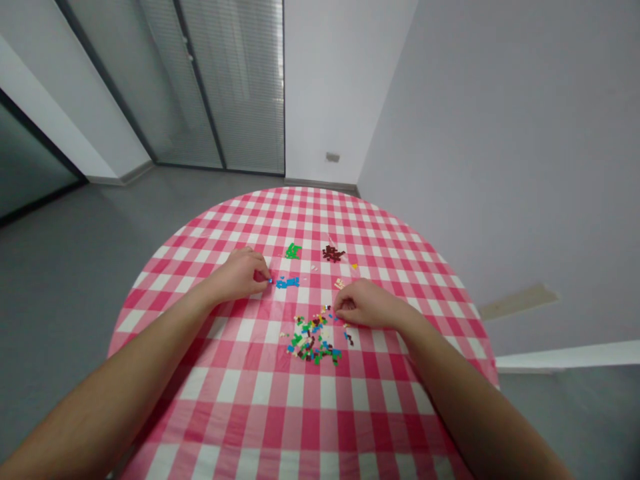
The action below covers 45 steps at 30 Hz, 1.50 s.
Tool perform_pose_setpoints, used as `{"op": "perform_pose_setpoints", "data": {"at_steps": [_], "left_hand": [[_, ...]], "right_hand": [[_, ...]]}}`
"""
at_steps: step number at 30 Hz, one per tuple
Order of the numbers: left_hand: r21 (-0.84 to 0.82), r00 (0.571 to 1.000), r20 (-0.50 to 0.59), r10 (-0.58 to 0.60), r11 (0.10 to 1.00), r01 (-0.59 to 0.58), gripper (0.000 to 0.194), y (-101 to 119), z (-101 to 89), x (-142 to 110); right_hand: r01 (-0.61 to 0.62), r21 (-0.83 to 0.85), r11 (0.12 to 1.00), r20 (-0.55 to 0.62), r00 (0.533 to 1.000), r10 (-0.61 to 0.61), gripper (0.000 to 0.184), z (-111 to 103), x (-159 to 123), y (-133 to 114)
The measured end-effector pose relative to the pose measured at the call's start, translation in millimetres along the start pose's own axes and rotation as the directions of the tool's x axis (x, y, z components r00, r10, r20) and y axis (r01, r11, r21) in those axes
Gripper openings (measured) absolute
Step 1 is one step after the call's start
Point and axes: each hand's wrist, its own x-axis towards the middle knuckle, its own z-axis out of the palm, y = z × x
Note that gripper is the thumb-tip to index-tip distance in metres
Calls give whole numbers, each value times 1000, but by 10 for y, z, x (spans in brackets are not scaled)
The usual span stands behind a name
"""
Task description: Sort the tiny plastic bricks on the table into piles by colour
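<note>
My left hand (pixel 242 274) is closed in a pinch at the left of a small pile of blue toy bricks (pixel 288 283), with a tiny blue brick (pixel 270 281) at its fingertips. Curled at the right edge of a mixed-colour brick pile (pixel 314 341) is my right hand (pixel 367 304). Its thumb and finger are pressed together low over the cloth; whatever they hold is too small to make out. A few cream bricks (pixel 339 283) lie just behind the right hand, partly covered by it.
Green bricks (pixel 293 251) and dark brown bricks (pixel 333 253) form separate piles farther back, with a yellow piece (pixel 355 266) at the right. Everything lies on a round table with a red-and-white checked cloth (pixel 320 427). A wall (pixel 500 167) stands close on the right.
</note>
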Motion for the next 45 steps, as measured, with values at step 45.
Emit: {"op": "perform_pose_setpoints", "data": {"at_steps": [45], "left_hand": [[-63,990,-138,-10,998,1,25,-58,173,23]], "right_hand": [[-238,-257,937,-481,872,90,33,116,261,488]]}}
